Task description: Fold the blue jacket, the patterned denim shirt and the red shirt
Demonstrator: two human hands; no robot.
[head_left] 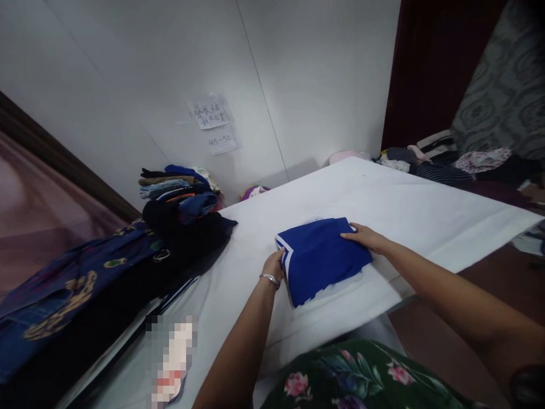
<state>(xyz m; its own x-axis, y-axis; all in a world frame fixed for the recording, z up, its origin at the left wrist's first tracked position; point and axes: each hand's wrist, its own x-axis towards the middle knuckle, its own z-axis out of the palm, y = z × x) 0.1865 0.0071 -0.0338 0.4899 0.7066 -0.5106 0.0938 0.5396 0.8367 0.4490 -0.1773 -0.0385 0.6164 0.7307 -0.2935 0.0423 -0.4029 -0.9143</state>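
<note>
A folded blue garment (326, 258) with white trim along its left edge lies on the white table (383, 196) in front of me; its exact kind is not clear from the fold. My left hand (273, 264), with a silver bracelet at the wrist, grips the trimmed left edge. At the upper right corner, my right hand (363, 237) pinches the cloth, thumb on top and fingers at the edge. Some thin whitish material shows at the garment's lower and upper edges.
A stack of folded clothes (176, 184) stands at the table's far left. Black and dark blue clothing (140, 267) is heaped along the left side. More clothes (451, 162) lie beyond the table at right. Two paper notes (217, 128) hang on the wall.
</note>
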